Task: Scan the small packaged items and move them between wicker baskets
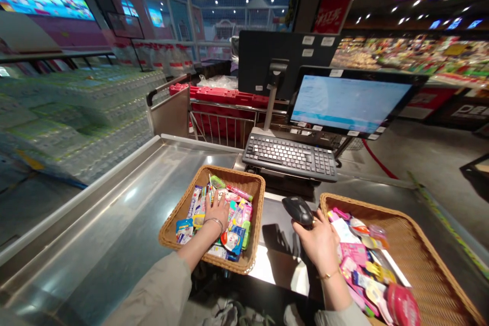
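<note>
My right hand (321, 242) is closed round a black barcode scanner (298, 210), held above the counter between two wicker baskets. The scanner's head faces away to the left, and its handle is mostly hidden by my fingers. My left hand (217, 212) reaches into the left wicker basket (255, 249). Its fingers are spread and lie on a pile of small colourful packets (237, 240). Just right of my right hand, the larger wicker basket (431, 265) holds pink packets (353, 253) and a round red container (403, 304).
A metal counter (114, 214) runs under the left basket. Beyond the baskets stand a black keyboard (289, 155), a lit screen (347, 104) and a second monitor (260, 61) seen from behind. A metal cart (225, 125) and stacked bottle packs (76, 117) are farther back.
</note>
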### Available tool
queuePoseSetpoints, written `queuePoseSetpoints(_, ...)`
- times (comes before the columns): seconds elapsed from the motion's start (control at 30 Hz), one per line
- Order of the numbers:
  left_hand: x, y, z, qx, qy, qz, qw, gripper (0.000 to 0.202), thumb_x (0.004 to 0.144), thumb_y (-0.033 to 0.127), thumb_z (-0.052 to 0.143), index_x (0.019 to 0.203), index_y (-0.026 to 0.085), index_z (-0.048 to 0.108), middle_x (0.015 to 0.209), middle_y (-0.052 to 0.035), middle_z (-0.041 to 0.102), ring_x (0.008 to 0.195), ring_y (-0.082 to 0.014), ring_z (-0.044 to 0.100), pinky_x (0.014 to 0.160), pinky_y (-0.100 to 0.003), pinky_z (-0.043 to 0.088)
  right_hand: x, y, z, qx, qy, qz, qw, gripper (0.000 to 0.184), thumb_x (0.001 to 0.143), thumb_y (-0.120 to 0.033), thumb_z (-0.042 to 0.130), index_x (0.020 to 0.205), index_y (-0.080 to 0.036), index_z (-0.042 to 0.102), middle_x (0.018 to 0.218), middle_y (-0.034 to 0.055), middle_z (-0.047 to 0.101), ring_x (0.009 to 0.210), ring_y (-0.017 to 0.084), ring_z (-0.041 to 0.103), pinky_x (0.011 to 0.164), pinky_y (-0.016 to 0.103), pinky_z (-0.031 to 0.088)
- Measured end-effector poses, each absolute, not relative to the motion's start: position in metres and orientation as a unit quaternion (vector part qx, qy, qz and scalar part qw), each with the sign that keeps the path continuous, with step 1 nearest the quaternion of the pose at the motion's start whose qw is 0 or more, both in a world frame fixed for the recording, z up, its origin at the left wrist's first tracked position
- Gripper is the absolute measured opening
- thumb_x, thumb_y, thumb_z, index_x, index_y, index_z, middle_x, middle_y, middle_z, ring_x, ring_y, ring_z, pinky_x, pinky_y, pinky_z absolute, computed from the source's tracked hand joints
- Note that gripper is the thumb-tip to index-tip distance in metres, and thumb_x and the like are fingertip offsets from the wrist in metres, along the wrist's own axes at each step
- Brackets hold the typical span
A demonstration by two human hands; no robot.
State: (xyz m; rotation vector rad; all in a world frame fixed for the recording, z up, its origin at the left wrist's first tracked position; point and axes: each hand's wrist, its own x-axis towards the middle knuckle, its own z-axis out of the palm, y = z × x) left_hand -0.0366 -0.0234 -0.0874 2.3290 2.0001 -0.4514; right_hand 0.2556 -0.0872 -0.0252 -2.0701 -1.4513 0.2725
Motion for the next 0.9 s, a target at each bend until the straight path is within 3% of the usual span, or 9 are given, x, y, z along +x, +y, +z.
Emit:
queuePoseSetpoints(0.23, -0.041, -0.021, -0.082, 0.748, 0.653, -0.123, -0.008, 0.056, 0.078, 0.026, 0.056, 0.134, 0.025, 0.057, 0.158, -0.0092, 0.036, 0.15, -0.0391, 0.014, 0.115, -0.069, -0.005, 0.26, -0.09, -0.022, -0.78, -0.54, 0.115, 0.295, 0.042, 0.066, -0.053, 0.053, 0.079, -0.02, 0.076, 0.109, 0.013, 0.073, 0.133, 0.033, 0.046, 0.11, 0.049, 0.03)
queuePoseSetpoints(0.5, -0.046, -0.021, -0.074, 0.749, 0.66, -0.052, -0.029, 0.029, 0.082, 0.023, 0.055, 0.105, 0.026, 0.073, 0.143, -0.007, 0.057, 0.146, -0.038, 0.028, 0.115, -0.07, -0.004, 0.262, -0.092, -0.021, -0.772, -0.555, 0.112, 0.288, 0.038, 0.07, -0.05, 0.053, 0.08, -0.02, 0.075, 0.109, 0.0118, 0.073, 0.134, 0.032, 0.044, 0.111, 0.049, 0.028)
queuePoseSetpoints(0.7, -0.048, -0.02, -0.065, 0.74, 0.671, -0.013, -0.033, 0.032, 0.082, 0.017, 0.054, 0.107, 0.022, 0.073, 0.134, -0.0111, 0.064, 0.142, -0.0366, 0.037, 0.116, -0.069, -0.001, 0.263, -0.092, -0.019, -0.778, -0.55, 0.105, 0.285, 0.034, 0.07, -0.048, 0.056, 0.08, -0.021, 0.074, 0.111, 0.0117, 0.073, 0.134, 0.032, 0.045, 0.111, 0.051, 0.029)
queuePoseSetpoints(0.9, -0.054, -0.014, -0.051, 0.766, 0.64, 0.045, -0.036, 0.027, 0.083, 0.018, 0.057, 0.104, 0.027, 0.071, 0.134, -0.0037, 0.064, 0.143, -0.0343, 0.035, 0.116, -0.071, -0.008, 0.263, -0.092, -0.018, -0.778, -0.546, 0.115, 0.289, 0.036, 0.069, -0.05, 0.056, 0.079, -0.021, 0.075, 0.107, 0.0109, 0.074, 0.135, 0.032, 0.044, 0.112, 0.052, 0.027)
